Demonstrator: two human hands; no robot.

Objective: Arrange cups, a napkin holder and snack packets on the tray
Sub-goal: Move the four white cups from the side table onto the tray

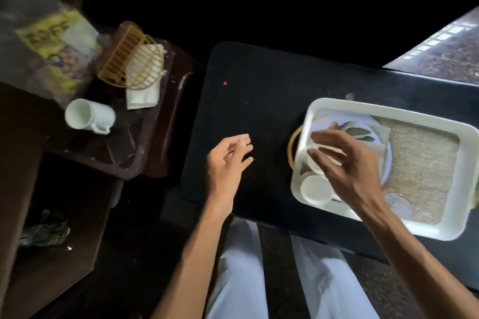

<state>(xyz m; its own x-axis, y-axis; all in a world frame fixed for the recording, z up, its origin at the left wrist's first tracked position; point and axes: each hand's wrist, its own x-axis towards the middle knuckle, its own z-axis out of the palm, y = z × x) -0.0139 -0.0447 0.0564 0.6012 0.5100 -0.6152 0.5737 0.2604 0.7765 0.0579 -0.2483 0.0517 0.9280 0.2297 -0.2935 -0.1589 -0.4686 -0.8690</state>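
A white tray [388, 111] with a woven mat sits on the black table at the right. In its left end stand two white cups [315, 189], next to a plate [337, 124] with a leaf pattern. My right hand [344, 160] hovers over the upper cup, fingers spread, and whether it touches the cup is unclear. My left hand [229, 163] floats above the black table, fingers loosely curled and holding nothing. On the dark brown tray at the left lie a third white cup [89, 116] on its side, a yellow napkin holder [134, 59] with white napkins, and a clear snack packet [51, 44].
The black table [254, 90] stretches between the two trays. A dark wooden shelf [51, 241] at lower left holds a crumpled wrapper [45, 232]. My legs in white trousers [233, 280] are below the table edge. Speckled floor [445, 54] shows at upper right.
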